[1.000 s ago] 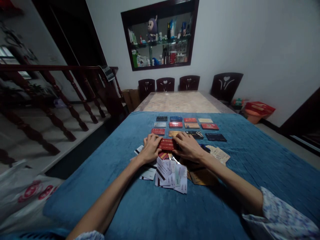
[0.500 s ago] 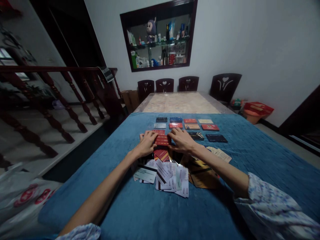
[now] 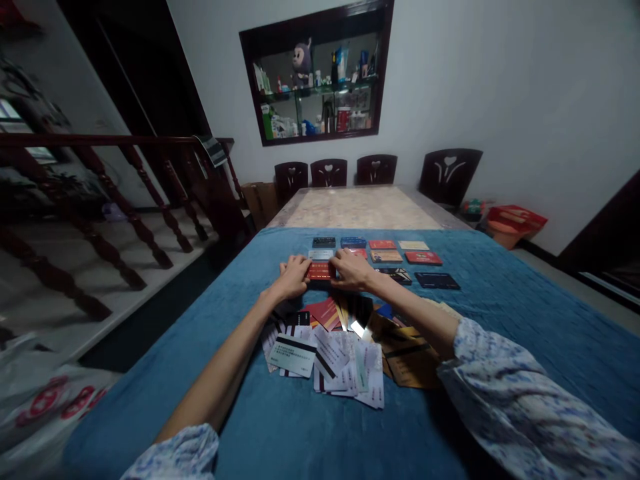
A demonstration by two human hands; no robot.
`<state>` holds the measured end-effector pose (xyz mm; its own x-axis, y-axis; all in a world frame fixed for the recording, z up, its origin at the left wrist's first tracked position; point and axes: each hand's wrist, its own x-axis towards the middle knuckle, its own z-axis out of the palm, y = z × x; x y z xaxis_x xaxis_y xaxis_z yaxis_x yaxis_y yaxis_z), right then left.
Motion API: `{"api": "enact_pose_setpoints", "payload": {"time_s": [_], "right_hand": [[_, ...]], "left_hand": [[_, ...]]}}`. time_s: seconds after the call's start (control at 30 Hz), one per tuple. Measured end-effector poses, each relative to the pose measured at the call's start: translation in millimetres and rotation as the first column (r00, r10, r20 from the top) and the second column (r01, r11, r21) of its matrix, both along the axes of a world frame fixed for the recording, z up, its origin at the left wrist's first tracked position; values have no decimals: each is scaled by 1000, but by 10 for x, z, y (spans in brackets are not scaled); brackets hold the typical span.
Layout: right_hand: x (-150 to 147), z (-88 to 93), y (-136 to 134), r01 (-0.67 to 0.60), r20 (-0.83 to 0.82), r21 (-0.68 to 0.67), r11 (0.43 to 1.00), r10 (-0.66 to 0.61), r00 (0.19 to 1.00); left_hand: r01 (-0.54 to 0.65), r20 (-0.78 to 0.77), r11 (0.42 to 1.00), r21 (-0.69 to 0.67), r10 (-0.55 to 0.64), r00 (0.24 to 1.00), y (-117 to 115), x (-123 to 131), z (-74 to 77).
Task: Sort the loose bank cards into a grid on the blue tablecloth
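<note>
My left hand [image 3: 293,277] and my right hand [image 3: 353,270] both grip a red card [image 3: 321,271], one at each short end, low over the blue cloth [image 3: 500,320]. The card lies at the left end of the near row of laid-out cards [image 3: 385,255], which form neat rows just beyond my fingers. A loose pile of cards [image 3: 340,350], white, red, black and gold, is spread between my forearms, closer to me.
The blue cloth covers the near half of a long table; its bare marble top [image 3: 360,207] extends behind. Several dark chairs [image 3: 376,169] stand at the far end. A wooden railing [image 3: 125,193] runs at left. A red basin [image 3: 515,220] sits on the floor at right.
Both hands have carried the red card away from me, from just above the loose pile up to the left end of the near card row.
</note>
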<state>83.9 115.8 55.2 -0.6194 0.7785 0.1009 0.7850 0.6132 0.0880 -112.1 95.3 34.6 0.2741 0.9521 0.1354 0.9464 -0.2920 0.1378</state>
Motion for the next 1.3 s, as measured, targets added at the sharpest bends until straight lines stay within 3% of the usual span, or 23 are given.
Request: {"api": "enact_pose_setpoints", "payload": {"time_s": [0.27,0.53,0.83,1.3], "right_hand": [[-82,17,166,3,15,-49,999,-2,1000],[-157,-51,355,-13,35,-64,998,16,999],[-208,-178,571,-77,63,-126,989,85,994],[-298,-176,607,-107,49,-188,976,118,992]], "left_hand": [[-10,15,999,-46,11,1000,179,-50,-42],[20,49,999,-44,-18,999,335,-146,-180],[124,112,992,-9,-122,986,535,-253,-340],[127,204,992,24,-129,970,656,-320,-479]]}}
